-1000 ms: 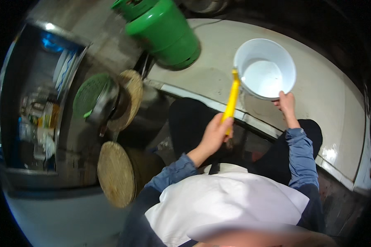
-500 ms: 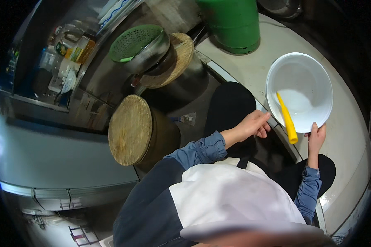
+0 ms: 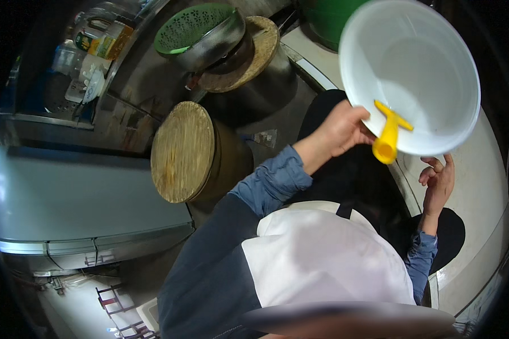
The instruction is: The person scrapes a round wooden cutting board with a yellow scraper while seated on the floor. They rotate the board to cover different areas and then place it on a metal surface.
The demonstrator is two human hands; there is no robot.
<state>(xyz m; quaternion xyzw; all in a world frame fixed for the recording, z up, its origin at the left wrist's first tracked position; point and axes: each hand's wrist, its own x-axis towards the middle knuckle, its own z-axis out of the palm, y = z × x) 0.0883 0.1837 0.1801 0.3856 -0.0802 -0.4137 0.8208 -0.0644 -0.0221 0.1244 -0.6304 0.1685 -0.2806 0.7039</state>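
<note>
A white plastic basin [image 3: 435, 79] is raised and tilted toward me at the upper right, its inside showing. My left hand [image 3: 339, 129] is closed on its left rim, thumb over the edge. Leaning inside the basin, close to that hand, is a yellow T-shaped tool [image 3: 386, 141] with a thick round handle end pointing at me; its exact kind I cannot make out. Just below the basin's lower rim, my right hand [image 3: 437, 179] has its fingers apart and grips nothing; whether a fingertip touches the basin is unclear.
Left of me stands a barrel-like container with a round wooden top [image 3: 182, 152]. Behind it, a green colander [image 3: 195, 25] in a metal bowl [image 3: 220, 48] rests on another round board [image 3: 260, 62]. Pale tiles [image 3: 475, 175] lie right; a green container [image 3: 328, 22] stands beyond. Bottles [image 3: 96, 42] sit far left.
The basin has come up off the tiles, nearer and more tilted. My left hand has taken its rim; my right hand has let go. The yellow tool has turned inside.
</note>
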